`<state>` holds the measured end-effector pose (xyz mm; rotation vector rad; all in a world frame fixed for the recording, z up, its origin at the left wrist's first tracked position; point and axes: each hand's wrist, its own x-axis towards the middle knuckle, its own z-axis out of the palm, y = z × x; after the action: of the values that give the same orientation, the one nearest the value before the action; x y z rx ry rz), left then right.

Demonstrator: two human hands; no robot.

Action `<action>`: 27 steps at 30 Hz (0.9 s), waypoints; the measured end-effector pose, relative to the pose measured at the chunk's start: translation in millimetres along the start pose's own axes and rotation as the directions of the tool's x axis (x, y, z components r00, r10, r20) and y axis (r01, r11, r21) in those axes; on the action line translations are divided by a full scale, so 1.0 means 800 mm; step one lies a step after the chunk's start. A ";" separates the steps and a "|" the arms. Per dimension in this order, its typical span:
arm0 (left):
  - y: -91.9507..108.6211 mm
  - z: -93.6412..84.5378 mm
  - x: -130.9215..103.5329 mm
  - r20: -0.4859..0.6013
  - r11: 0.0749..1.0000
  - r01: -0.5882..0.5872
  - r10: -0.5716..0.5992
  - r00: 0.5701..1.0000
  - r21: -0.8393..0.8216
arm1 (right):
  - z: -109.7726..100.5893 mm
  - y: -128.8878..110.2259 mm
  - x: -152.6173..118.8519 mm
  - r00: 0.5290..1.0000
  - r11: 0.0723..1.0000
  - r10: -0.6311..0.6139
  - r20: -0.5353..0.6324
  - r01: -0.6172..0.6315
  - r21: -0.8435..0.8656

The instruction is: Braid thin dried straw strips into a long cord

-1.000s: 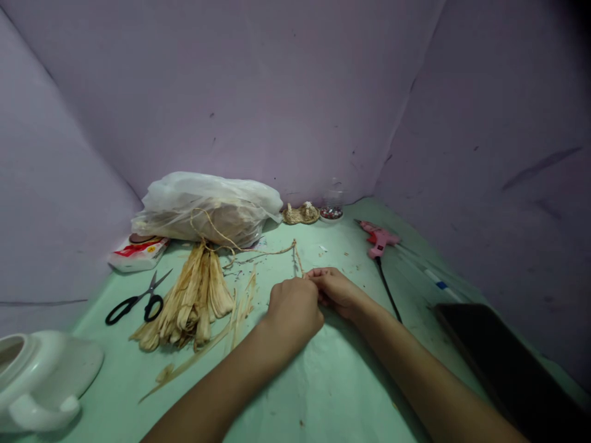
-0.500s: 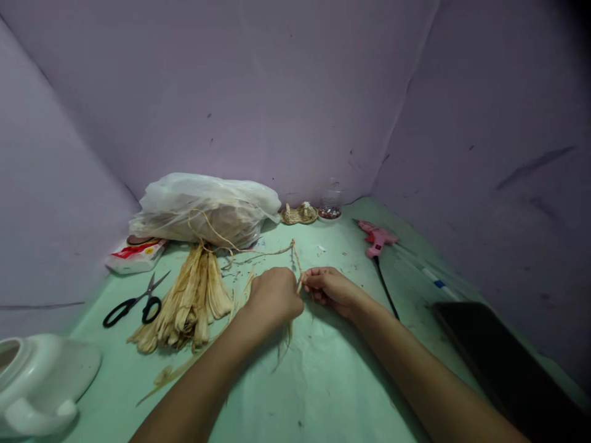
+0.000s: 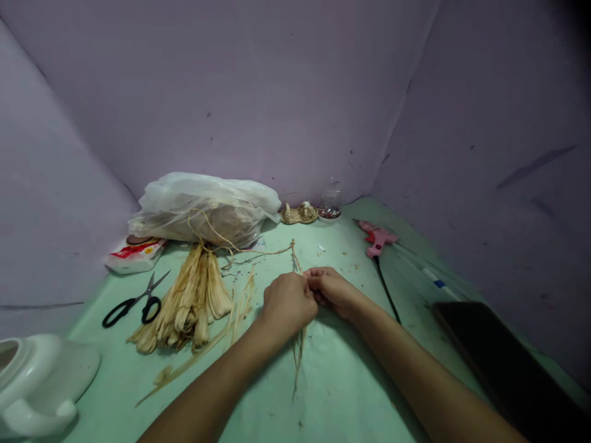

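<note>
A thin twisted cord of dried plant fibre (image 3: 270,253) runs from the plastic bag across the table, bends at a small knot and comes down to my hands. My left hand (image 3: 290,300) is closed on its near end, with loose strands (image 3: 300,357) hanging below. Pinched against it, my right hand (image 3: 330,288) has its fingertips on the same cord. The fingers hide the exact spot where they meet. Left of my hands lie a bundle of dried husk strips (image 3: 191,301) and some thin loose strips (image 3: 240,311).
Black-handled scissors (image 3: 138,301) lie at the left, near a white ceramic vessel (image 3: 46,381). Behind are a plastic bag (image 3: 207,206), a red-and-white packet (image 3: 136,255), small woven slippers (image 3: 299,214) and a bead container (image 3: 330,209). A pink glue gun (image 3: 378,237) and dark tablet-like slab (image 3: 498,357) lie right.
My left hand has moved right and slightly nearer, up against my right hand. Strands now hang straight below it. My right hand has hardly moved.
</note>
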<state>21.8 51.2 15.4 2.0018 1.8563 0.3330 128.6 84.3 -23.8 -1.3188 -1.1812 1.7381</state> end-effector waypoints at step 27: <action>-0.038 -0.008 0.038 0.422 0.590 0.389 -0.089 0.902 -0.708 | -0.011 0.000 0.002 0.972 0.910 -0.225 0.068 0.235 -0.342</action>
<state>-5.6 83.2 5.0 1.0866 1.3656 0.5517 136.6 87.9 -25.2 -1.2920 -1.6470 1.4246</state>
